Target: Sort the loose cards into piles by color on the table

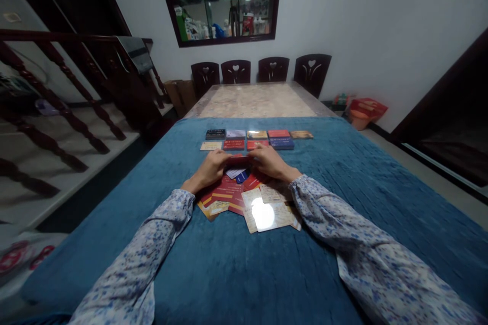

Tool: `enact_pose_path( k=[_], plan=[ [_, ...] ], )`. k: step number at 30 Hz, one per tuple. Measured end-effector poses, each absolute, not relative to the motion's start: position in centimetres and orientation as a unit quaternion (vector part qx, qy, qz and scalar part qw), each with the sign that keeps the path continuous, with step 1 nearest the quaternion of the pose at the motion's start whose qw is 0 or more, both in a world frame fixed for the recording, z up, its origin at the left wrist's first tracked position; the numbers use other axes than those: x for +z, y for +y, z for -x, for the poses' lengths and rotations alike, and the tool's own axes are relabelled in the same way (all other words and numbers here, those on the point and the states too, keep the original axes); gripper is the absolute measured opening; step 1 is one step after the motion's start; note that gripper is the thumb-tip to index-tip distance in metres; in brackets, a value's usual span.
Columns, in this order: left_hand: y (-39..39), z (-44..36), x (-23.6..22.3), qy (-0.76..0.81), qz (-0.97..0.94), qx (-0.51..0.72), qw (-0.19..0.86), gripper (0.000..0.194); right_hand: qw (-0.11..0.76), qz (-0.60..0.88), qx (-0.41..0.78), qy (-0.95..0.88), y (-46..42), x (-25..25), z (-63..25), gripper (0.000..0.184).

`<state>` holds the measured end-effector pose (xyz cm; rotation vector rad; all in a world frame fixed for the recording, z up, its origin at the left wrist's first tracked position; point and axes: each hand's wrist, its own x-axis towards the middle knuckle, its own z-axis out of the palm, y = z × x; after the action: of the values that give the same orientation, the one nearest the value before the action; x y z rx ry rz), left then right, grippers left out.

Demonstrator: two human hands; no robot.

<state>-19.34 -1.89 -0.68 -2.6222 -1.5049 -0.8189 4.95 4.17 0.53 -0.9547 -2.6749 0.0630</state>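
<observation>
Between my two hands is a small red stack of cards (239, 161), held at its ends just above a loose pile. My left hand (211, 168) grips the left end, and my right hand (270, 161) grips the right end. Beneath and in front of them lie spread cards: red ones (232, 197), a blue one (242, 177) and glossy cream ones (280, 216) with a bright reflection. Beyond my hands, sorted stacks stand in two rows, among them a black stack (215, 134), a red stack (234, 144) and a blue stack (282, 143).
A blue cloth (183, 259) covers the near part of the table; its far end is bare marble (251, 99). Dark chairs (273, 69) stand behind it. A wooden railing (68, 81) runs at the left, and an orange bin (359, 119) sits at the right.
</observation>
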Motion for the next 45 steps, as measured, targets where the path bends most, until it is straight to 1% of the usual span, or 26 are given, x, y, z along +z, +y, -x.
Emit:
enact_pose_path(
  k=[4,10,14,21,28,33,41,45],
  plan=[
    [-1.8,19.2,-0.7,-0.49,0.83,-0.266,0.007,0.038,0.167,0.341,0.038,-0.924,4.1,0.5,-4.9,0.03],
    [-1.7,19.3,-1.2,-0.493,0.825,-0.275,0.011,0.048,0.184,0.359,0.045,-0.914,4.1,0.1,-4.5,0.04],
    [-1.6,19.4,-1.6,-0.501,0.818,-0.281,0.013,0.051,0.182,0.369,0.031,-0.911,3.9,-0.1,-4.3,0.043],
    [-2.0,18.9,-1.3,-0.506,0.823,-0.259,0.016,0.045,0.173,0.372,0.008,-0.912,3.3,0.0,-4.1,0.048],
    [-2.1,18.8,-1.4,-0.508,0.824,-0.248,0.033,0.046,0.173,0.38,0.021,-0.909,3.1,-0.1,-4.0,0.05],
    [-1.9,18.8,-1.4,-0.539,0.812,-0.218,0.04,0.052,0.163,0.378,0.047,-0.91,3.1,0.0,-4.0,0.052],
    [-1.4,19.0,-1.6,-0.546,0.804,-0.231,0.041,0.057,0.147,0.378,0.042,-0.913,3.2,0.3,-4.2,0.065],
    [-1.5,18.9,-1.4,-0.543,0.807,-0.23,0.03,0.057,0.134,0.386,0.026,-0.912,3.2,0.5,-4.2,0.063]
  ],
)
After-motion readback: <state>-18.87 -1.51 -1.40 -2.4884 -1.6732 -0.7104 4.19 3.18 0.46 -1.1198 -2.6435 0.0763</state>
